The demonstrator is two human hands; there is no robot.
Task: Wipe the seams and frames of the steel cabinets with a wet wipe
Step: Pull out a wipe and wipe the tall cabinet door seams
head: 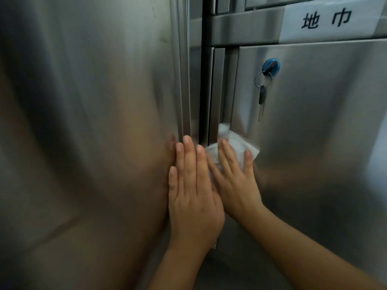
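Note:
Two brushed steel cabinets stand side by side, a dark vertical seam (203, 91) running between them. My right hand (234, 181) presses a white wet wipe (236, 143) flat against the right cabinet's door frame (217, 91), just beside the seam. The wipe bunches up above my fingertips and spreads onto the door. My left hand (192, 191) lies flat with fingers together on the edge of the left cabinet (88, 122), holding nothing. The two hands overlap slightly near the seam.
The right cabinet door (324, 132) has a blue lock (271, 65) with a key ring and a dangling key (261, 97). Above the door, a white label (333, 19) with two black characters sits on a horizontal steel rail.

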